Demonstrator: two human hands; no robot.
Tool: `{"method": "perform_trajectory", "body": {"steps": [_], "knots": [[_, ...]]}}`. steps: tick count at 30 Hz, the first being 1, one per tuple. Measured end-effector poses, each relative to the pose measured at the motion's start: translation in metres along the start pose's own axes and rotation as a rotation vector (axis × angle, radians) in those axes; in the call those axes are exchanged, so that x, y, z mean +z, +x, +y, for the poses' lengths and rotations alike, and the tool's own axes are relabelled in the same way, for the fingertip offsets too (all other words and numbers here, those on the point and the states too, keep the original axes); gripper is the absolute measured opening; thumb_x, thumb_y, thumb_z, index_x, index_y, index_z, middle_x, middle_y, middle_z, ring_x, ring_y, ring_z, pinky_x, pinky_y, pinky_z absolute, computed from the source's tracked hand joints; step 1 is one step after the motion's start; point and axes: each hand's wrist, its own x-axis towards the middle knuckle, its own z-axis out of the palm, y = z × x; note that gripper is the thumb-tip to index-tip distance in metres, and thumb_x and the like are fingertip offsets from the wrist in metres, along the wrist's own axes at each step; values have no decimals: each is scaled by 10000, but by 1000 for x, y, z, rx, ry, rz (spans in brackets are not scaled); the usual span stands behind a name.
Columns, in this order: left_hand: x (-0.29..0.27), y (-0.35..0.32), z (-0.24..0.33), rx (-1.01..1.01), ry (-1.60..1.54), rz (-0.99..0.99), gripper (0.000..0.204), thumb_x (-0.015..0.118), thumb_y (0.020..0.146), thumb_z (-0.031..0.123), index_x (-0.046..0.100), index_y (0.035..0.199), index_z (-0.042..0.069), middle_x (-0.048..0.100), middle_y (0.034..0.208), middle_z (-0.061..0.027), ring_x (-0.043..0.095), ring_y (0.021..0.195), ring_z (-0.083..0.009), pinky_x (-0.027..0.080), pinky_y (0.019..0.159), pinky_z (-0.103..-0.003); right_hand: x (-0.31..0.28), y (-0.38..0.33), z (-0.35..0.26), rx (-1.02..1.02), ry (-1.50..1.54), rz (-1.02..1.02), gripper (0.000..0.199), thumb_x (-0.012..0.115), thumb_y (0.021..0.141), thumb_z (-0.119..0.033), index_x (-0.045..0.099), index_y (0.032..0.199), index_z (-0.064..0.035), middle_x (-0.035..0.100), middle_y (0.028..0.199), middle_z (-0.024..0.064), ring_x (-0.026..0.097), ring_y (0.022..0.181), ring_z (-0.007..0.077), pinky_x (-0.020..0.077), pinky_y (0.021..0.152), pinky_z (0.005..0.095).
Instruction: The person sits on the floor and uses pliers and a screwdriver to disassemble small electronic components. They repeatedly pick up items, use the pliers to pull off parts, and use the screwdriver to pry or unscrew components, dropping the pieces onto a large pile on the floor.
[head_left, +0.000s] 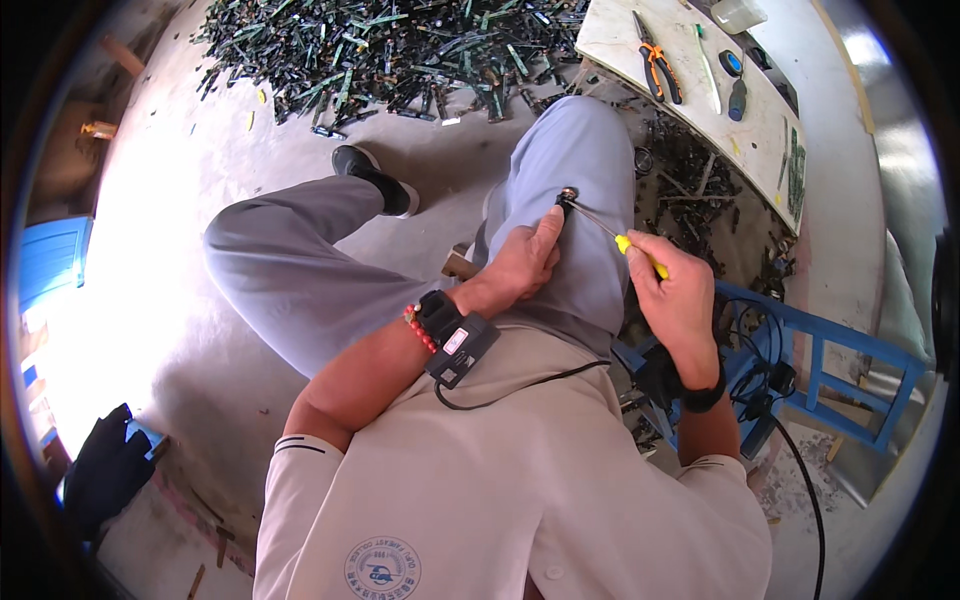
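I see fingers closed on both sides: the left hand pinches a small dark part, the right hand grips a yellow-handled screwdriver

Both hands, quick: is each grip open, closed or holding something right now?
Left hand: closed, pinching a small dark part.
Right hand: closed around a thin yellow-handled tool.

small dark coppery-ended part: too tiny to ID, left fingers hide some
yellow screwdriver handle: partly hidden by right fingers
pile of black-green strips: chopped off up top
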Motion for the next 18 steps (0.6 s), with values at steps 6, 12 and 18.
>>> {"method": "perform_trajectory", "body": {"steps": [6, 12, 18], "knots": [[0, 4, -4, 15, -21, -10, 638, 370, 969, 655, 290, 544, 185, 266, 496, 59, 223, 401, -88, 172, 388, -295, -7, 10, 7, -100, -150, -127, 172, 671, 864, -82, 712, 1017, -17, 705, 875, 171, 700, 752, 275, 532, 667, 314], [-4, 2, -6, 27, -33, -73, 650, 348, 970, 672, 282, 555, 176, 266, 498, 55, 227, 388, -91, 170, 381, -295, -26, 61, 44, 21, 215, -432, 179, 648, 878, -87, 702, 1001, 31, 714, 851, 119, 649, 736, 126, 509, 694, 265], [-11, 1, -7, 6, -41, -129, 633, 394, 942, 693, 271, 598, 176, 251, 541, 52, 191, 460, -96, 162, 430, -287, -31, 87, 47, 154, 214, -607, 181, 642, 890, -88, 702, 990, 49, 708, 840, 76, 618, 766, 89, 492, 674, 260]]}}
